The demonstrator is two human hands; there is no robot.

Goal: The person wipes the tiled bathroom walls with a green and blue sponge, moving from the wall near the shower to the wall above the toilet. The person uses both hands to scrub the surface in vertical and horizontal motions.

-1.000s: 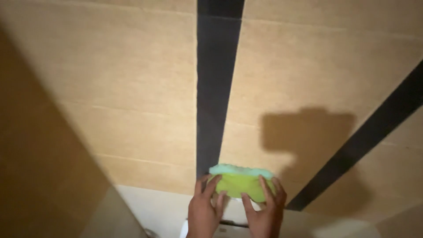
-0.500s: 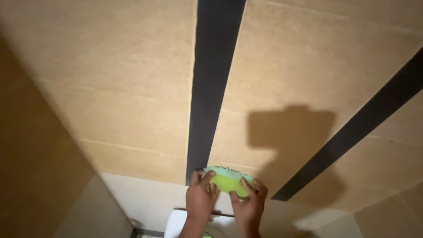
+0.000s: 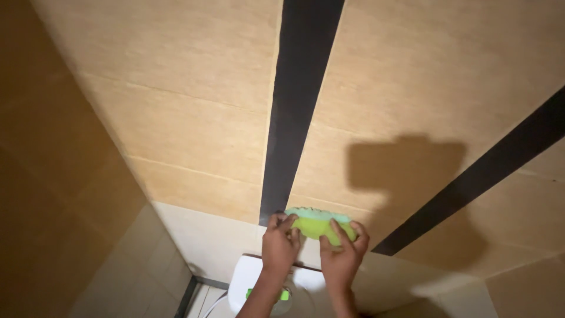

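Head view: both hands' fingers (image 3: 289,222) grip green sponge (image 3: 319,224) at tan wall (image 3: 194,118).

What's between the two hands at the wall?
Head view: a green sponge, pressed against the tan tiled wall. The left hand grips its left end, the right hand its right, fingers over the front face. Nothing else lies between them.

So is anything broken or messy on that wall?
Nothing stands out. The tan wall tiles and the black stripe look whole, with no cracks or spills showing. The left hand and right hand hold a green sponge against the wall, above a white fixture.
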